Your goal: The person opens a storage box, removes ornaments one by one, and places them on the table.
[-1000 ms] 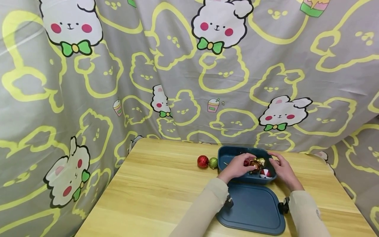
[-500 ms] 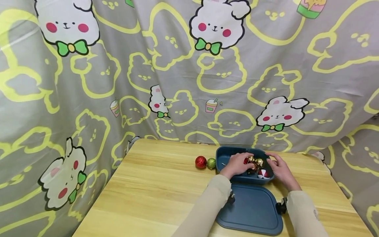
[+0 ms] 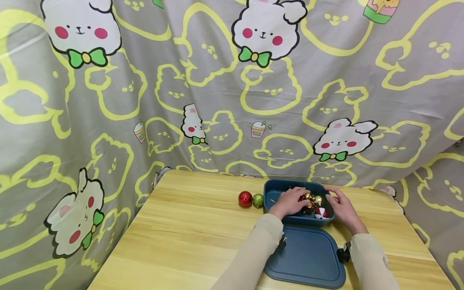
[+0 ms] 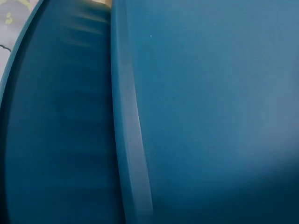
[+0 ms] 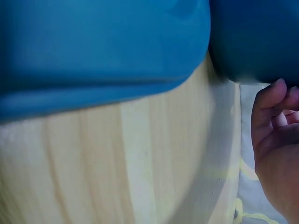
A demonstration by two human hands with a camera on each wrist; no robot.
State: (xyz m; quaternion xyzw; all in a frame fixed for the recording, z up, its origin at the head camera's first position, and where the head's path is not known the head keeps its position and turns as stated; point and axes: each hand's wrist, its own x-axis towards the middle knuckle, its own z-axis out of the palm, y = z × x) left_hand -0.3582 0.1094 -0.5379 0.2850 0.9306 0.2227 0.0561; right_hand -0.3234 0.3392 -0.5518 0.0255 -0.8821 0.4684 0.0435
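Observation:
A dark blue lidded-style box point(image 3: 272, 189) stands open-topped toward the back right, with shiny Christmas balls in its right part. My left hand point(image 3: 290, 201) reaches over its front wall, fingers and thumb right at a red ball point(image 3: 301, 197) and gold balls point(image 3: 317, 201). I cannot tell whether it grips one. A red-and-white ball point(image 3: 321, 213) lies in the front right corner. My right hand point(image 3: 340, 205) touches the box's right end with its fingertips; in the right wrist view, the fingertips point(image 5: 279, 85) meet the box edge. The left wrist view shows only blue box and lid surfaces.
A flat blue lid point(image 3: 308, 257) lies in front of the box, beneath the wrists. Left of the box, a red glitter ball point(image 3: 245, 199) and a smaller green one point(image 3: 258, 200) rest on the wooden table point(image 3: 174, 237). A patterned curtain point(image 3: 214, 92) hangs behind.
My left hand shifts slightly among the balls, and a gold ball shows more beside its fingers. The right hand stays at the box's right end. The head view shifts a little.

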